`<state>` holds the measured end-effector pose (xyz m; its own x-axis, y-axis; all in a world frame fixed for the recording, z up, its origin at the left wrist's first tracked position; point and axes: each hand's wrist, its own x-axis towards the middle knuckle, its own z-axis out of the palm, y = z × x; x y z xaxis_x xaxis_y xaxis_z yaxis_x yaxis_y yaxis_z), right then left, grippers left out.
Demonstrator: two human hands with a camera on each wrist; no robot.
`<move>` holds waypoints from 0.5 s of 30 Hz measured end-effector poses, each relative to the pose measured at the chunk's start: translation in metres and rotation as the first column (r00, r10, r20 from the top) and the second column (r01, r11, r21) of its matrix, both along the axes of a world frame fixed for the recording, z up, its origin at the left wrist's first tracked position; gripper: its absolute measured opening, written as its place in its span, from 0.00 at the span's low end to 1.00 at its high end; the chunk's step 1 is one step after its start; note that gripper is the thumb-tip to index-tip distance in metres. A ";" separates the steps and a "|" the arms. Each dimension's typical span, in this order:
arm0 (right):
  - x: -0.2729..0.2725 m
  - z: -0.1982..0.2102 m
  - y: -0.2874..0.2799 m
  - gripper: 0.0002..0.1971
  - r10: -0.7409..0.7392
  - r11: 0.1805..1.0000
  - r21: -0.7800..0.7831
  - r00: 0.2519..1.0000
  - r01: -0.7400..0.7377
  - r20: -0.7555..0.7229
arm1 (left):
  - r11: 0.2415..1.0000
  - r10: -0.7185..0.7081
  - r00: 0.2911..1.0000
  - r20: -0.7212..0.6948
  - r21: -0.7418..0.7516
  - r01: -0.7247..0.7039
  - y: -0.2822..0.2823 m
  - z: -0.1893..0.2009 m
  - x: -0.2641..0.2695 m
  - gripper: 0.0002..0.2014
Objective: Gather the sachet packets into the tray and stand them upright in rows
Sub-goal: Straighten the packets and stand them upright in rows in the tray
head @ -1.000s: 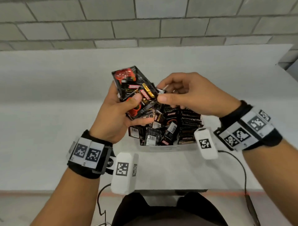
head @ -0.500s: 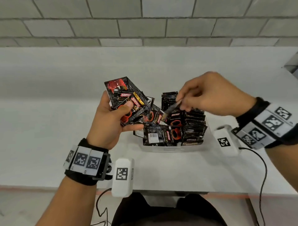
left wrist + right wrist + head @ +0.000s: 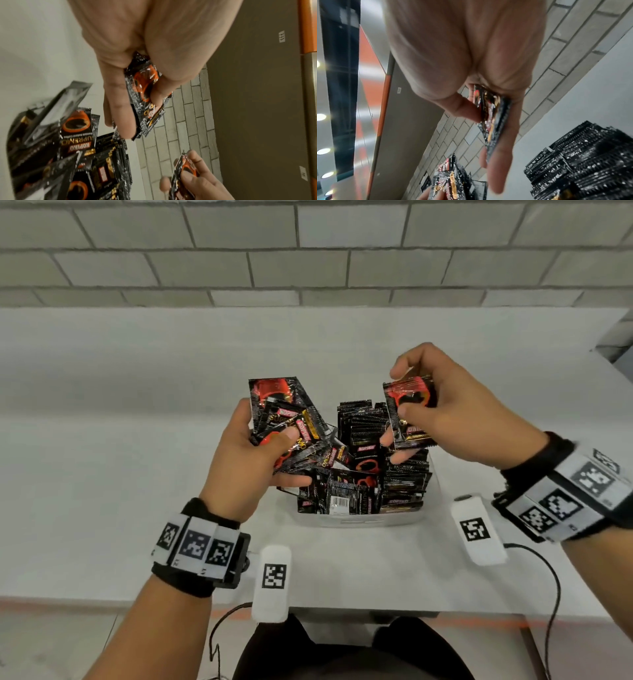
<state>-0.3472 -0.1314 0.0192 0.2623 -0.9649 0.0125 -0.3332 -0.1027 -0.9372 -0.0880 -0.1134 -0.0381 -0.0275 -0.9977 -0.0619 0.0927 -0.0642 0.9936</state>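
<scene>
Since half a second ago my right hand [image 3: 445, 412] has lifted off the upright rows and now hangs above the right side of the tray [image 3: 356, 520], fingers and thumb curled round one sachet [image 3: 409, 412] with a red cup printed on it; the lettering on it reads upside down and I cannot make it out. My left hand [image 3: 253, 460], at frame centre-left, has barely shifted and grips a fanned bundle [image 3: 284, 419] between thumb and fingers; I cannot count how many are in it. "KOPIKO" shows on a red band on the bundle, and the left wrist view reads "KOPIKO" and "SUPREMO" on a loose packet [image 3: 77, 135] in the tray. Two rows [image 3: 363, 422] of black sachets stand on edge in the far and right part of the tray, too tightly packed to count. Loose packets lie jumbled in its near left part. The tray sits mid-frame on the white tabletop [image 3: 102, 474].
</scene>
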 end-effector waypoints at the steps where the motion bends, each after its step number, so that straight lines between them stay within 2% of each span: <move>1: 0.000 0.000 -0.002 0.23 0.017 0.999 0.047 1.000 -0.017 -0.005 | 1.000 0.016 1.000 0.006 -0.005 -0.016 -0.001 0.000 0.003 0.17; 3: 0.001 -0.004 -0.008 0.27 0.051 0.996 0.079 0.994 -0.043 -0.097 | 0.999 0.042 0.999 0.009 -0.007 -0.042 -0.003 0.000 0.010 0.18; 6: 0.004 -0.015 -0.020 0.19 0.024 1.000 0.004 0.935 -0.024 -0.354 | 0.999 0.053 0.999 0.013 -0.004 -0.053 -0.003 -0.002 0.016 0.19; 8: 0.006 -0.022 -0.029 0.12 0.040 0.994 -0.064 0.834 -0.090 -0.550 | 0.998 0.056 0.998 0.016 0.001 -0.056 -0.002 -0.003 0.017 0.19; 10: 0.011 -0.029 -0.036 0.09 0.062 0.972 -0.118 0.703 -0.205 -0.708 | 0.998 0.058 0.998 0.018 0.005 -0.058 -0.001 -0.005 0.017 0.19; 12: 0.013 -0.039 -0.043 0.10 0.093 0.941 -0.139 0.629 -0.310 -0.772 | 0.998 0.055 0.998 0.017 0.008 -0.055 0.000 -0.006 0.017 0.18; 15: 0.012 -0.043 -0.049 0.13 0.153 0.924 -0.110 0.618 -0.366 -0.771 | 0.999 0.049 0.999 0.015 0.007 -0.050 0.000 -0.005 0.018 0.18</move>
